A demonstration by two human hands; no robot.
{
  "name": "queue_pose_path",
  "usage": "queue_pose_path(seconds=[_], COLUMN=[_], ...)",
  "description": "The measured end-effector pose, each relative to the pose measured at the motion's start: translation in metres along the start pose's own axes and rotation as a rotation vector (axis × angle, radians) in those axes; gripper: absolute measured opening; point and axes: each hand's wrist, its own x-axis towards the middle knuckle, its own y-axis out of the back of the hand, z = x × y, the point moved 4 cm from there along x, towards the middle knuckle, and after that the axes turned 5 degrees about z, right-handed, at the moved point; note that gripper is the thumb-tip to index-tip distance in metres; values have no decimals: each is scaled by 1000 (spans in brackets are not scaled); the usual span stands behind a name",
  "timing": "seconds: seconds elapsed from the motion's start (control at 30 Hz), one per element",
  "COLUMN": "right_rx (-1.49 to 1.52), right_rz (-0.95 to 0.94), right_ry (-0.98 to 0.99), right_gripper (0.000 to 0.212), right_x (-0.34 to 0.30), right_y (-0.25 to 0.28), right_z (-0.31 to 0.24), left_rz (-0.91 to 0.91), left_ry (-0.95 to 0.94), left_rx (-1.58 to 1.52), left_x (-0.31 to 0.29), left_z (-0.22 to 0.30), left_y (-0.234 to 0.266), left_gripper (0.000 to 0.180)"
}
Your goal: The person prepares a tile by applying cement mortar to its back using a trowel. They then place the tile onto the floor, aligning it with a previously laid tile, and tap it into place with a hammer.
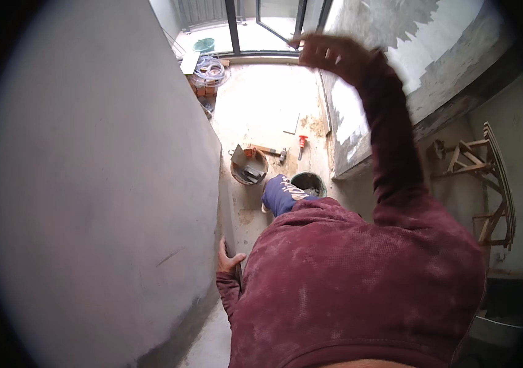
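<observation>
My left hand (230,260) is low beside the grey plastered wall (108,184), its thumb and fingers closed around the edge of a thin, flat, dark grey piece (240,279). Most of that piece is hidden by my sleeve and body, so its kind is unclear. My right hand (334,56) is raised high in front of the glazed door, arm bent up, fingers apart and curved. Nothing shows in it. Below my maroon top, blue cloth with pale lettering (287,195) covers my leg.
On the floor ahead are a bucket of tools (248,174), a hammer (282,156), a red-handled tool (302,146) and a dark green bucket (317,181). A coiled hose (209,72) lies on bricks (207,91) further off. A wooden trestle (499,178) stands at right.
</observation>
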Motion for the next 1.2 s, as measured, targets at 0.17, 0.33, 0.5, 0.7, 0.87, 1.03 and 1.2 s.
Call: queue_pose_path(seconds=[0.17, 0.33, 0.5, 0.7, 0.87, 1.03, 1.2], right_rx=[-263, 142, 215, 276, 554, 291, 407], right_rz=[-601, -1141, -1016, -556, -36, -544, -481], right_ry=[-821, -811, -1453, -1389, -1774, -1610, -1566], right_gripper=[39, 47, 46, 30, 26, 31, 38], right_x=[-200, -321, -455, -331, -355, -318, -358], right_y=[-215, -331, -420, -305, -315, -347, -407], right_z=[192, 181, 277, 304, 349, 363, 432], left_rz=[-175, -229, -357, -498, -611, -594, -513], left_ry=[-35, -107, -242, -362, -427, -413, -293], left_rx=[-68, -217, -562, -807, -998, -1050, -944], left_x=[90, 197, 311, 387, 452, 541, 703], left_z=[99, 219, 351, 449, 503, 525, 490], left_y=[6, -11, -77, -109, -142, -162, -198], left_gripper=[115, 111, 108, 107, 106, 100, 87])
